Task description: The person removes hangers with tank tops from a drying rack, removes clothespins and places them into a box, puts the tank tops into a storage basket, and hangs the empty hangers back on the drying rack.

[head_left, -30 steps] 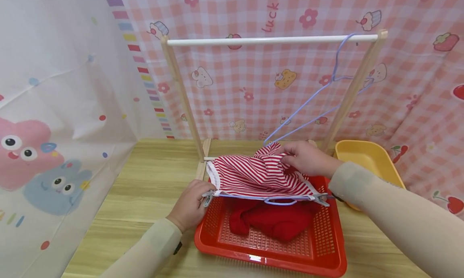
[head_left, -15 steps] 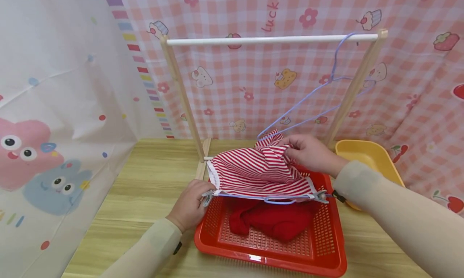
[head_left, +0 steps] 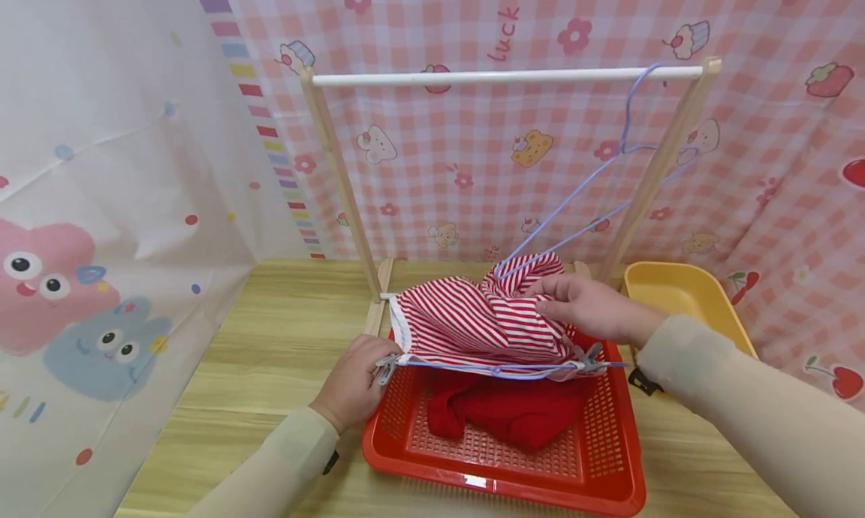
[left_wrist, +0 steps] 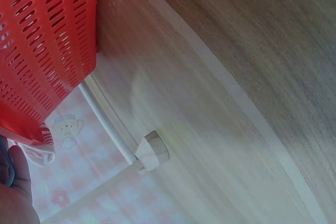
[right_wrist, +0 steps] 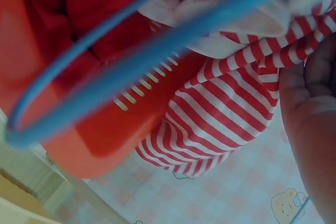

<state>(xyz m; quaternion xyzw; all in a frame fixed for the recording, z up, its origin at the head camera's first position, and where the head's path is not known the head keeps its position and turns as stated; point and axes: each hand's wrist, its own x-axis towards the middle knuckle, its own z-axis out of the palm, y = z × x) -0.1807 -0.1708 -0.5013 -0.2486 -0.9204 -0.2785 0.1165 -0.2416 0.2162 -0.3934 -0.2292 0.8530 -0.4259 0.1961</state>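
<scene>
Pink checked curtain [head_left: 405, 22] backed the table [head_left: 290, 338]. Striped garment [head_left: 466, 319] lay over the red basket's [head_left: 419, 471] far side, clipped edge crosswise along the lower hanger [head_left: 459, 366] — left hand [head_left: 354, 379] pinching the left clip [head_left: 388, 369], right hand [head_left: 591, 302] lightly gripping fabric, garment leftward of it.

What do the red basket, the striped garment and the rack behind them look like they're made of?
Red basket: likely glossy plastic; its rim shows a bright highlight.
Striped garment: matte, soft fabric, judging by its folds; fibre unclear.
Rack posts: probably matte wood, from their pale tan colour.
White top bar: smooth and even, so perhaps plastic or coated metal.
</scene>
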